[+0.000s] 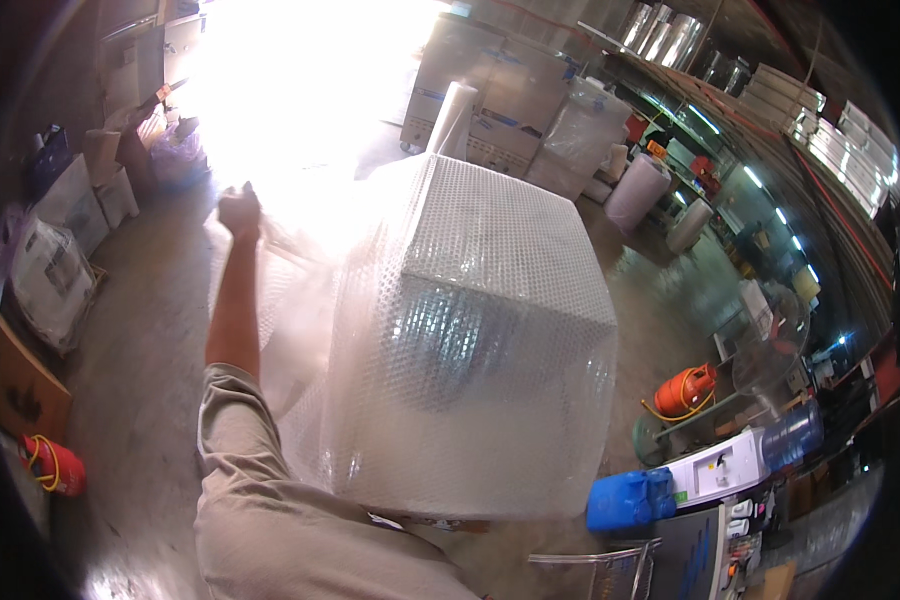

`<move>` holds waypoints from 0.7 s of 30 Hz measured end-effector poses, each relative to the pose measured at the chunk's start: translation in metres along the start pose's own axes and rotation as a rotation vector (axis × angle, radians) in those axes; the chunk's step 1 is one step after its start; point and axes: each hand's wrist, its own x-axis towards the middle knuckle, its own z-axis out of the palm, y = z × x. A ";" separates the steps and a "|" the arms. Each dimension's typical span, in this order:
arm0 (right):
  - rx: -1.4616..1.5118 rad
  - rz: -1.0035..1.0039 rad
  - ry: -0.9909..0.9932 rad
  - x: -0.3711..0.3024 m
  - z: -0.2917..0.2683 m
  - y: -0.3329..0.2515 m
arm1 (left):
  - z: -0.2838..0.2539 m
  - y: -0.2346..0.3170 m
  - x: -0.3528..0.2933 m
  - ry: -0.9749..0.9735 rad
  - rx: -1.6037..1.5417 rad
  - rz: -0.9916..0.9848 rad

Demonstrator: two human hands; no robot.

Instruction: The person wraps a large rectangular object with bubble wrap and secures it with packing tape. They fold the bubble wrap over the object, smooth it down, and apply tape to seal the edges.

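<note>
A large boxy object covered in clear bubble wrap (510, 235) stands in front of me; what is under the wrapping is hidden. From its left side a loose sheet of bubble wrap (295, 300) stretches out toward my left arm. At the far end of that arm, my left hand (238, 210) is closed in a fist on the sheet's edge, raised against bright glare. The glare washes out the sheet's far part. My right hand does not show.
Cartons (510, 80) and a white upright roll (454, 118) stand behind the wrapped object. On the right are an orange gas cylinder (686, 390), a blue jerrycan (630, 500) and a water dispenser (720, 468). A red cylinder (58, 466) stands at left.
</note>
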 end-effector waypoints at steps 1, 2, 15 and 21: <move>0.005 -0.049 -0.029 0.010 0.009 -0.020 | -0.020 -0.032 0.069 0.153 0.072 0.067; -0.007 -0.006 -0.005 0.002 0.003 -0.009 | -0.026 -0.041 0.063 0.041 -0.083 -0.065; -0.017 0.103 0.101 -0.014 -0.012 0.019 | -0.089 -0.069 0.040 -0.350 0.275 0.365; 0.076 0.112 0.132 0.000 -0.006 0.044 | -0.083 -0.198 0.063 -0.750 0.713 0.297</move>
